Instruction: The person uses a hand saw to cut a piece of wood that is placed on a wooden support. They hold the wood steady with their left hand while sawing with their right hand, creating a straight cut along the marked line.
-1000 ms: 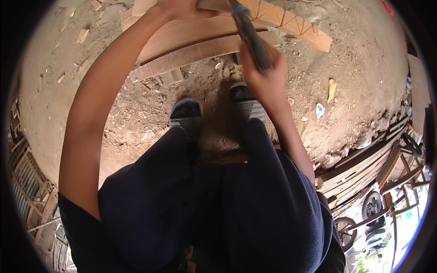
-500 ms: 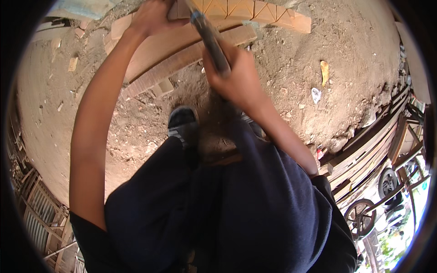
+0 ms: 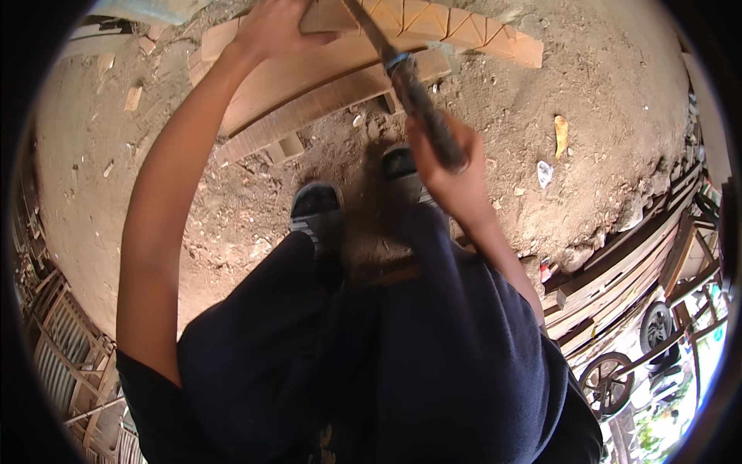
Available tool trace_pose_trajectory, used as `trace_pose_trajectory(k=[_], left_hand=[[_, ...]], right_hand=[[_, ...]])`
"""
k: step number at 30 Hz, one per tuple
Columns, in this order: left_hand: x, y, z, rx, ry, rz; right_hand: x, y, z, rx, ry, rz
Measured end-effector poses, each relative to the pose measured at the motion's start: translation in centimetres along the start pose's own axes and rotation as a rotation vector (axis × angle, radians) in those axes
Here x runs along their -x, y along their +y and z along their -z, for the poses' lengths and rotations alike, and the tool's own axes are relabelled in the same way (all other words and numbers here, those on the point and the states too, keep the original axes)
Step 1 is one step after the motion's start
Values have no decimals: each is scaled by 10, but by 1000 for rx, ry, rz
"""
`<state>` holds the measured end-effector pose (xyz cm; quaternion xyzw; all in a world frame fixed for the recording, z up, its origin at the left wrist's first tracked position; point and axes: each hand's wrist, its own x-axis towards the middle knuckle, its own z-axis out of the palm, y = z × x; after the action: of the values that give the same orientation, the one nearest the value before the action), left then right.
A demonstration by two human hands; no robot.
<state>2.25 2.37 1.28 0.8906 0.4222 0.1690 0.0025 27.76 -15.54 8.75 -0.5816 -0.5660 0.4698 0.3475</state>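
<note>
My right hand (image 3: 456, 166) is closed round the dark handle of a long tool with a narrow blade (image 3: 369, 29) and a blue band where the two meet. I cannot tell what kind of blade it is. The tool slants up and left, its blade crossing a curved wooden piece (image 3: 495, 42) that has zigzag notches and lines along it. On the left part of that wood lies my left hand (image 3: 274, 29), thumb stretched out; the frame's top edge cuts off part of its fingers. Nearer to me, beneath the notched piece, is another curved wooden board (image 3: 297, 116).
My sandalled feet (image 3: 317, 199) stand on the dirt ground just below the boards. A yellow scrap (image 3: 561, 136) and a clear plastic scrap (image 3: 545, 174) lie to the right. Stacked planks (image 3: 618, 271) and a wheel (image 3: 607, 384) are at lower right; small wood chips are scattered about.
My right hand has drawn the tool back toward me and to the right, so more of the blade shows. My left hand stays on the wood; the whole view has shifted slightly.
</note>
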Motion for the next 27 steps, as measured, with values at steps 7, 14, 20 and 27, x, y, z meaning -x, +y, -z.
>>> trace_pose_trajectory(k=[7, 14, 20, 27], left_hand=[[3, 0, 4, 5, -112, 46], [-1, 1, 4, 13, -90, 63], [2, -3, 4, 6, -53, 13], [4, 3, 4, 25, -137, 59]], right_hand=[[-23, -12, -20, -69, 10, 43], [-29, -10, -13, -6, 16, 17], [-6, 4, -12, 11, 44, 99], [-35, -14, -16, -18, 5, 31]])
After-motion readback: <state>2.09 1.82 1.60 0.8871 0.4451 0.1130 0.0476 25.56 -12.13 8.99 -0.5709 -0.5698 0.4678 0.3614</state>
